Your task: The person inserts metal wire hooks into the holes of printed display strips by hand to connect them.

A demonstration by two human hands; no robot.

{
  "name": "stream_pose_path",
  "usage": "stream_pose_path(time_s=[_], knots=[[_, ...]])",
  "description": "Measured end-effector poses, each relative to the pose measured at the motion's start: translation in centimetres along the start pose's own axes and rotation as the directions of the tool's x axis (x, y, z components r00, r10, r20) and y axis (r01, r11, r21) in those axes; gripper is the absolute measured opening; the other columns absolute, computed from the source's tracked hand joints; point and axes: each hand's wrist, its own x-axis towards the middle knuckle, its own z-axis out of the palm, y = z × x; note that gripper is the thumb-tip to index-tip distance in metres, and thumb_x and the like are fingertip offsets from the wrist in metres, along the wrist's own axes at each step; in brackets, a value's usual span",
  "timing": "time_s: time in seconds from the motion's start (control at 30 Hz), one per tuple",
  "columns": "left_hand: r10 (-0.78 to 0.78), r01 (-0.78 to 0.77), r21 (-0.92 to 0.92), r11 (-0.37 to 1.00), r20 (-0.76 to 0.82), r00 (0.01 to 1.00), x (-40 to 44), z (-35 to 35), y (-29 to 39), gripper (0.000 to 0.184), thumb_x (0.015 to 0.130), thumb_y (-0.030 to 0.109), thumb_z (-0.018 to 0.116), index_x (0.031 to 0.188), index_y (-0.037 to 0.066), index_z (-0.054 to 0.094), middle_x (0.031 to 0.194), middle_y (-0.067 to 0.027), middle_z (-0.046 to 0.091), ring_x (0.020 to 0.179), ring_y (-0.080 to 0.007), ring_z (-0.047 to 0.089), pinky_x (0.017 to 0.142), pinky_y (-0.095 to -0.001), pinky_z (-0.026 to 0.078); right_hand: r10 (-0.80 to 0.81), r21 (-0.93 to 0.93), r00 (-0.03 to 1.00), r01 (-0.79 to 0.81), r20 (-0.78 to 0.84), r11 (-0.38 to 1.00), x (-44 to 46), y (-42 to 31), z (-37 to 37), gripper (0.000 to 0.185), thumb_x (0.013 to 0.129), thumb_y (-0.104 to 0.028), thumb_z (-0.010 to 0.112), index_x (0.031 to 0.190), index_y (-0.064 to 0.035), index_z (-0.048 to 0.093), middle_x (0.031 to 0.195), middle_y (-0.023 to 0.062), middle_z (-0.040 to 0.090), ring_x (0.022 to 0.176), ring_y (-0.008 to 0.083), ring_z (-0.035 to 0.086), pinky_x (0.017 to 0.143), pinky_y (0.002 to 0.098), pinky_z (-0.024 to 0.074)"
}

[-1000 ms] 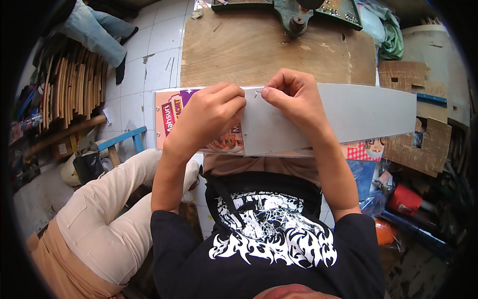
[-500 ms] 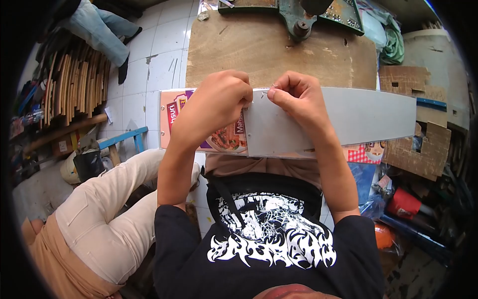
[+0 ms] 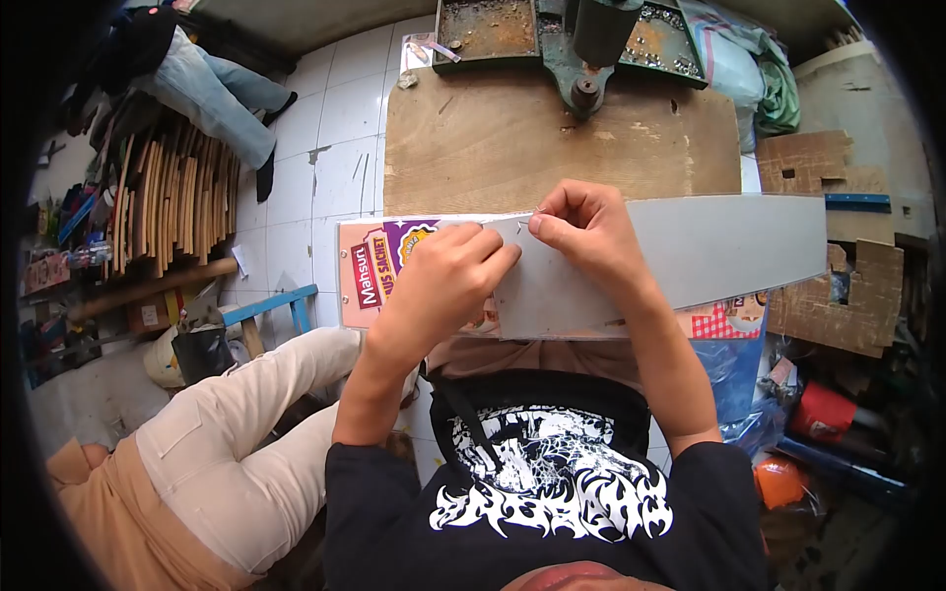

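White tiled floor (image 3: 340,113) under everything. Person in pale trousers (image 3: 207,433) bent over at left, close beside the wearer. Wooden table (image 3: 463,148) straight ahead, worn and scratched. Person in blue jeans (image 3: 222,89) upper left, well apart. Long grey panel (image 3: 729,246) lies crosswise at the table's near edge, over the wearer's lap, narrowing a little to the right. Stack of brown boards (image 3: 182,202) on edge, left. Cut cardboard (image 3: 808,310) with holes, right, just past the panel's end. Printed sheet (image 3: 365,266), orange and purple with "Mahsuri" lettering, shows past the panel's left end; similar print peeks out below the panel on the right. Dark green machine (image 3: 591,39) at the table's far side, between a left tray (image 3: 488,25) and a right tray (image 3: 655,39), both with small metal bits. Left hand (image 3: 455,264) is over the join of printed sheet and panel, fingers bent; grip hidden underneath, can't tell. Right hand (image 3: 588,231) is above the panel near its top edge, thumb and forefinger tips nearly meeting. Tiny metal piece (image 3: 519,226) sits just left of that thumb, above or on the panel; too small to tell if it's pinched.
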Motion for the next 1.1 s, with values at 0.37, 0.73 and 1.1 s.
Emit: stream_pose_path(time_s=[0.37, 0.73, 1.1], knots=[[-0.081, 0.08, -0.139, 0.987, -0.003, 0.997, 1.1, 1.1, 0.1, 0.023, 0.076, 0.002, 0.057, 0.099, 0.0, 0.055, 0.086, -0.0132, 0.056, 0.086, -0.0313, 0.058, 0.08, -0.042, 0.047, 0.018, 0.056, 1.0, -0.019, 0.012, 0.998, 0.0, -0.3, -0.4, 0.013, 0.084, -0.011, 0.072, 0.08, -0.0011, 0.065, 0.066, -0.005, 0.057, 0.058, 0.0004, 0.046, 0.05, 0.0184, 0.0341], [-0.141, 0.174, 0.147, 0.974, -0.212, 0.967, -0.5, 4.3, 1.3, 0.019, 0.079, 0.006, 0.055, 0.098, 0.002, 0.054, 0.086, -0.0114, 0.052, 0.079, -0.0267, 0.053, 0.071, -0.0381, 0.041, -0.011, 0.045, 1.0, 0.012, -0.006, 0.999, 0.1, 0.1, -0.1, 0.013, 0.083, -0.011, 0.073, 0.078, -0.0003, 0.066, 0.065, -0.005, 0.057, 0.06, 0.0011, 0.047, 0.052, 0.0195, 0.0361], [-0.227, 0.259, 0.15, 0.954, -0.203, 0.952, 0.3, 4.5, 2.0, 0.019, 0.076, 0.002, 0.056, 0.094, 0.002, 0.049, 0.082, -0.0122, 0.049, 0.076, -0.0275, 0.052, 0.068, -0.0392, 0.039, 0.015, 0.011, 1.0, -0.015, -0.005, 1.0, 0.1, -0.1, -0.2, 0.015, 0.083, -0.012, 0.074, 0.078, -0.0006, 0.066, 0.064, -0.0052, 0.056, 0.059, 0.0012, 0.046, 0.051, 0.0196, 0.0355]])
